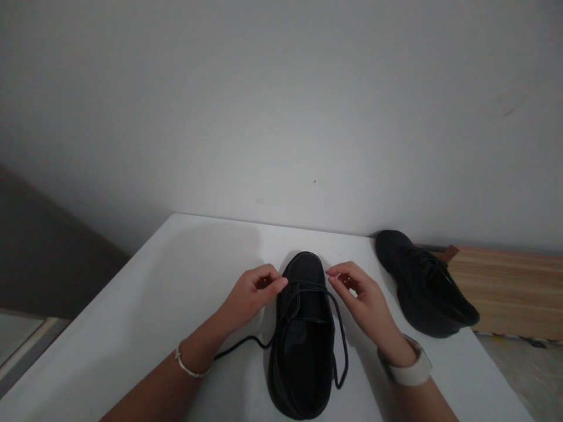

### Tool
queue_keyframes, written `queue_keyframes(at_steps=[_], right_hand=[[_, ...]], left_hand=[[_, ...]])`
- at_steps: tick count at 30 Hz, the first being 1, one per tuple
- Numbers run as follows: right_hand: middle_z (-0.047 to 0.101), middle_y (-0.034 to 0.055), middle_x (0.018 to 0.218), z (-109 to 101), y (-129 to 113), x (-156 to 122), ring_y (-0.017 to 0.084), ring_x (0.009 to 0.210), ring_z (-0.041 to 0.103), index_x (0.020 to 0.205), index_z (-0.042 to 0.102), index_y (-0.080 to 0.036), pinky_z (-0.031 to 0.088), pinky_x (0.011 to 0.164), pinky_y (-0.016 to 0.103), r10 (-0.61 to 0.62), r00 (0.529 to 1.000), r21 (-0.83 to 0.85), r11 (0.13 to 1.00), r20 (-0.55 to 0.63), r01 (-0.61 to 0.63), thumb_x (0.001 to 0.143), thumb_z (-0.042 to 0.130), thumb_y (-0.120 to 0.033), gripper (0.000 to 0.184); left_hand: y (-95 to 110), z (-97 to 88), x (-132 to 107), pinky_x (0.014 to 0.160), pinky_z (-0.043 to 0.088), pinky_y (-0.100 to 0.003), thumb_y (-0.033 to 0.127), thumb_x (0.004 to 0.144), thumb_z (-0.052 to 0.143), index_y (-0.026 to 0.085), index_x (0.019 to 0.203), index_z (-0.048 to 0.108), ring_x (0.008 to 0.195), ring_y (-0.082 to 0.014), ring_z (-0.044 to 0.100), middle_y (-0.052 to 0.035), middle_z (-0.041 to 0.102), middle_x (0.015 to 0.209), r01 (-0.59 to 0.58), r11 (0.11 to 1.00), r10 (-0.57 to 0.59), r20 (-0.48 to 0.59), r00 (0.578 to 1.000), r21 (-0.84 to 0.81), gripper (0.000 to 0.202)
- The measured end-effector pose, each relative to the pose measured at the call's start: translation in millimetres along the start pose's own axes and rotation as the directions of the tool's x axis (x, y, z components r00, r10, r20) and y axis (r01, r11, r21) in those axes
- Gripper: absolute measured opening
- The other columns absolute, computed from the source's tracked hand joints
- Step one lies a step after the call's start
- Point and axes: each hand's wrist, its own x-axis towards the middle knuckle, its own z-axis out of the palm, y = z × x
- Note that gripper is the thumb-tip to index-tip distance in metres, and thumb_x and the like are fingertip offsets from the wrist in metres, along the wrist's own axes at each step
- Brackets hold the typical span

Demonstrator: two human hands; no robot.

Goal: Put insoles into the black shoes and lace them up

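A black lace-up shoe (301, 363) lies on the white table with its toe pointing away from me and its opening facing up. A black shoelace (342, 328) crosses its front part; one length loops down on the right, another trails left under my left wrist. My left hand (253, 296) is closed, thumb and index finger pinched at the shoe's left edge beside the lacing. At the right edge, my right hand (363, 299) has its thumb and index finger drawn together in a pinch. What lies between the fingertips of each hand is too small to make out.
A second black shoe (422, 284), laced, rests at the table's right edge by the wall. The white table (176, 293) meets a plain wall (281, 117) at its far edge. Beyond its right side is a wood-grain board (505, 287) above the floor.
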Motion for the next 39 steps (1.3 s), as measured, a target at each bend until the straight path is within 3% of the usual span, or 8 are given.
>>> queue_keyframes(at_steps=[3,8,13,20,24,31,39], right_hand=[[0.067,0.0057,0.092,3,2,0,0.021,0.080,0.061,0.090,0.072,-0.024,0.048,0.067,0.033,-0.015,0.994,0.012,1.000,0.104,0.014,0.092,0.065,-0.037,0.015],[0.066,0.0043,0.088,3,2,-1,0.021,0.081,0.061,0.086,0.069,-0.023,0.049,0.070,0.033,0.033,0.984,0.046,0.998,0.176,-0.041,0.092,0.064,-0.036,0.015],[0.064,0.0050,0.087,8,-1,-2,0.021,0.079,0.059,0.083,0.065,-0.023,0.047,0.068,0.033,-0.054,0.992,-0.003,0.998,0.110,0.055,0.095,0.060,-0.031,0.015],[0.058,0.0061,0.092,19,-6,-8,0.020,0.079,0.055,0.089,0.055,-0.024,0.045,0.069,0.034,-0.154,0.987,-0.115,0.980,0.051,0.159,0.099,0.048,-0.021,0.013],[0.055,0.0066,0.097,23,-9,-12,0.021,0.090,0.055,0.094,0.052,-0.024,0.046,0.076,0.034,-0.202,0.979,-0.072,0.977,0.008,0.202,0.101,0.044,-0.018,0.013],[0.054,0.0042,0.095,25,-11,-16,0.021,0.090,0.054,0.095,0.053,-0.025,0.043,0.077,0.033,-0.268,0.961,-0.016,0.963,-0.063,0.267,0.099,0.043,-0.013,0.016],[0.055,0.0027,0.093,26,-12,-15,0.018,0.088,0.054,0.092,0.055,-0.024,0.042,0.077,0.031,-0.277,0.961,0.061,0.959,-0.017,0.278,0.100,0.046,-0.014,0.015]], left_hand=[[0,2.8,-1,0.071,0.041,-0.026,0.030,0.082,0.074,0.019,0.085,0.069,0.075,-0.0169,0.056,-0.0009,0.062,0.079,-0.054,0.995,0.052,0.025,0.998,0.079,0.013],[-5,4.0,-4,0.099,0.041,-0.038,0.031,0.087,0.069,0.024,0.114,0.065,0.114,-0.0250,0.055,-0.0083,0.061,0.117,-0.210,0.955,0.182,0.147,0.972,0.207,0.028],[-10,1.6,-5,0.115,0.029,-0.048,0.039,0.089,0.068,0.028,0.126,0.061,0.134,-0.0299,0.042,-0.0112,0.052,0.138,-0.273,0.933,0.215,0.245,0.945,0.234,0.039],[-11,3.0,-6,0.116,0.029,-0.049,0.046,0.092,0.063,0.029,0.131,0.060,0.135,-0.0295,0.043,-0.0112,0.053,0.140,-0.291,0.926,0.235,0.238,0.943,0.239,0.043],[-12,6.2,-6,0.115,0.032,-0.047,0.036,0.100,0.049,0.029,0.127,0.064,0.131,-0.0259,0.048,-0.0099,0.057,0.135,-0.272,0.930,0.228,0.195,0.954,0.247,0.031],[-8,12.8,-4,0.111,0.037,-0.041,0.029,0.099,0.051,0.029,0.120,0.069,0.123,-0.0235,0.053,-0.0087,0.060,0.125,-0.238,0.934,0.192,0.188,0.963,0.267,0.027],[-3,17.4,1,0.105,0.039,-0.038,0.028,0.098,0.053,0.023,0.107,0.071,0.114,-0.0226,0.057,-0.0079,0.064,0.113,-0.260,0.935,0.211,0.213,0.954,0.240,0.021]])
